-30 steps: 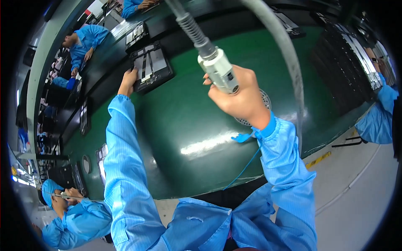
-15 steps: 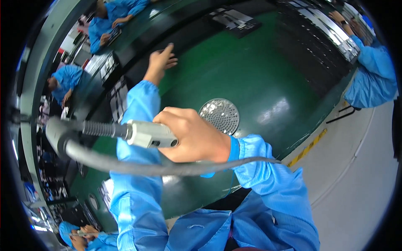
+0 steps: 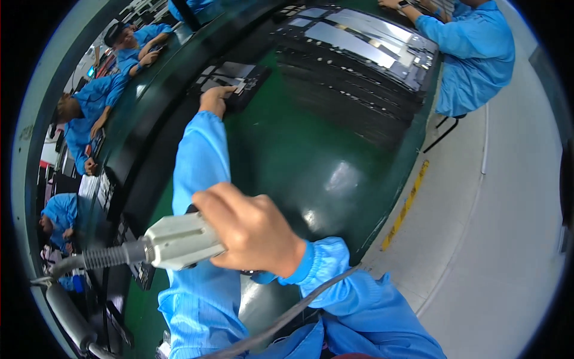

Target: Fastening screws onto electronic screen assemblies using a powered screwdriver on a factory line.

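At the far left of the bench, my left hand (image 3: 214, 102) is closed on the near edge of a black tray (image 3: 256, 90) that carries grey and silver flat parts. The thumb lies over the edge; the other fingers are mostly hidden. My right hand (image 3: 251, 230) is wrapped round a pale grey handheld tool (image 3: 182, 242), which looks like an air gun. A ribbed hose end (image 3: 113, 256) leads left from its body. The tool is held above my left forearm, and its front end is hidden by the hand.
A tall stack of black trays (image 3: 359, 90) with silver panels stands on the green bench (image 3: 299, 161) at far right. A co-worker (image 3: 472, 57) sits beside it. More people in blue work beyond a dark conveyor strip (image 3: 152, 140). A grey cable (image 3: 293, 311) crosses low before me.
My left hand, spread over the bench before, has reached the black tray and closed on it. The right hand with the tool is lower in view. The view has swung right.
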{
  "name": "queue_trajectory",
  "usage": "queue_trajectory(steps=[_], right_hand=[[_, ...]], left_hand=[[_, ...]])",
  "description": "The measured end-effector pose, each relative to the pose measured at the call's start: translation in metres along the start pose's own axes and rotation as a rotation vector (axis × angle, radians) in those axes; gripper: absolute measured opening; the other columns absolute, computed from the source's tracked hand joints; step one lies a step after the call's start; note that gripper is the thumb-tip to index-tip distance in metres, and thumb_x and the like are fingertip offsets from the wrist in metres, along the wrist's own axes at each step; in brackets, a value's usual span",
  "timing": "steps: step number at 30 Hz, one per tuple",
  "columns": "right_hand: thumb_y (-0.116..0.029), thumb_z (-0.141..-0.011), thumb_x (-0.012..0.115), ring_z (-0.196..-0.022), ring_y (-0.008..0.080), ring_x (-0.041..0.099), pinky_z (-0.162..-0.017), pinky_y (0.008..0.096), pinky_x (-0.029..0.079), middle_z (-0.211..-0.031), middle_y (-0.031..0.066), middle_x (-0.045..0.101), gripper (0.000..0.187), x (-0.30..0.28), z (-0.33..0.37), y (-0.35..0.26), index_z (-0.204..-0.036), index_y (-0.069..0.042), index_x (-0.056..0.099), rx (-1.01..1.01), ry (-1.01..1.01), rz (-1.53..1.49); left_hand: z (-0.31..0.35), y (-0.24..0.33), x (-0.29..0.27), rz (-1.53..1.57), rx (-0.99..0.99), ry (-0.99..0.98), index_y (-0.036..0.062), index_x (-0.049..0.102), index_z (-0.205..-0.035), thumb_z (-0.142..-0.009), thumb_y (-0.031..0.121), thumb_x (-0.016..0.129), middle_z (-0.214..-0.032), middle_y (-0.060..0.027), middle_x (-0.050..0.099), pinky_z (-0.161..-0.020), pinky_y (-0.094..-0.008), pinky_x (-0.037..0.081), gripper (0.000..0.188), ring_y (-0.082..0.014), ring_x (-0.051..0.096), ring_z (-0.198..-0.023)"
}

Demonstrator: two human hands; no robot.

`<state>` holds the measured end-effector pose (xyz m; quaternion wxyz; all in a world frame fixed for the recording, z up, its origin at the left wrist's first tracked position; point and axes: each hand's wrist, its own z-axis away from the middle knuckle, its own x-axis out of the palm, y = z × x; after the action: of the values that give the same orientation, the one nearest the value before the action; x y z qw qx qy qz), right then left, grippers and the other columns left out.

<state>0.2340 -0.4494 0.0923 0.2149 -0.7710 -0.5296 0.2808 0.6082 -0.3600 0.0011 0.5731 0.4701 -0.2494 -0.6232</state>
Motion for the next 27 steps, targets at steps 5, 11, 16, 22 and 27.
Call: queue_trajectory(steps=[5,11,16,22,27], right_hand=[[-0.005,-0.057,0.076,-0.063,0.0281,0.066,-0.054,0.0350,0.057,-0.095,0.0125,0.059,0.051,-0.007,0.009,0.022,-0.106,0.004,0.062,0.018,0.009,0.042],[-0.006,-0.058,0.076,-0.064,0.0283,0.066,-0.055,0.0354,0.057,-0.095,0.0114,0.060,0.050,0.006,0.009,0.013,-0.105,0.002,0.062,-0.008,0.000,0.002],[-0.006,-0.056,0.076,-0.082,0.0347,0.067,-0.067,0.0405,0.058,-0.100,0.0142,0.063,0.059,0.002,0.009,0.009,-0.113,-0.002,0.061,0.046,-0.057,-0.037],[-0.002,-0.063,0.076,-0.082,0.0380,0.067,-0.069,0.0430,0.057,-0.099,0.0172,0.065,0.065,0.009,0.008,0.003,-0.126,-0.003,0.060,0.002,-0.017,-0.083],[-0.016,-0.065,0.084,-0.076,0.0353,0.066,-0.068,0.0422,0.056,-0.090,0.0161,0.065,0.049,0.031,0.017,0.001,-0.109,-0.002,0.067,-0.041,-0.067,-0.203]], left_hand=[[-0.007,0.000,0.065,-0.113,-0.081,-0.015,0.0002,0.059,-0.120,-0.081,0.034,0.082,-0.115,-0.0137,0.064,-0.082,-0.0473,0.058,0.057,-0.0310,0.070,-0.097],[-0.040,-0.001,0.035,0.773,-0.055,-0.187,-0.0022,0.059,-0.112,-0.079,-0.009,0.070,-0.110,-0.0161,0.066,-0.089,-0.0580,0.056,0.035,-0.0345,0.069,-0.095],[0.047,-0.002,-0.059,0.800,0.256,-0.117,-0.0051,0.058,-0.107,-0.085,0.000,0.066,-0.097,-0.0165,0.067,-0.079,-0.0512,0.059,0.024,-0.0298,0.069,-0.085],[0.253,-0.109,-0.260,0.671,0.438,-0.019,-0.0028,0.061,-0.117,-0.095,0.019,0.064,-0.106,-0.0108,0.069,-0.083,-0.0333,0.056,0.032,-0.0207,0.068,-0.089],[0.429,-0.249,-0.307,0.394,0.369,0.276,-0.0058,0.052,-0.136,-0.097,0.019,0.062,-0.125,-0.0113,0.065,-0.098,-0.0298,0.049,0.048,-0.0190,0.065,-0.110]])
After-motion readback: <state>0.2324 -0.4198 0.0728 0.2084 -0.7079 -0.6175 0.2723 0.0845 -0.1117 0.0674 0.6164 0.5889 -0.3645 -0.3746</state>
